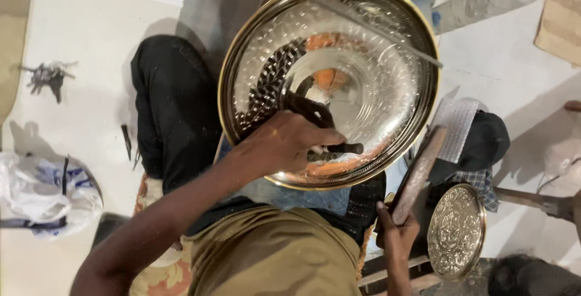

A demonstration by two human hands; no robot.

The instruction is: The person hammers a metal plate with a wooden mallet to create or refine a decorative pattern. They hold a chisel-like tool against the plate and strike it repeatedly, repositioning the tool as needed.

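- Large round metal tray (369,48), shiny with a gold rim and punched dot rows, tilted over the person's lap, filling the middle of the view; a thin rod (387,32) lies across its upper part
- Left hand (284,144) clenched around a dark punch tool (339,148), its tip pressed to the tray's lower inner band
- Right hand (396,226) grasping a wooden mallet (417,175), raised just beside the tray's lower right edge
- Small embossed metal plate (456,232) right of that hand, on the floor
- White plastic bag (42,193) far left; bunch of keys (48,77) above it
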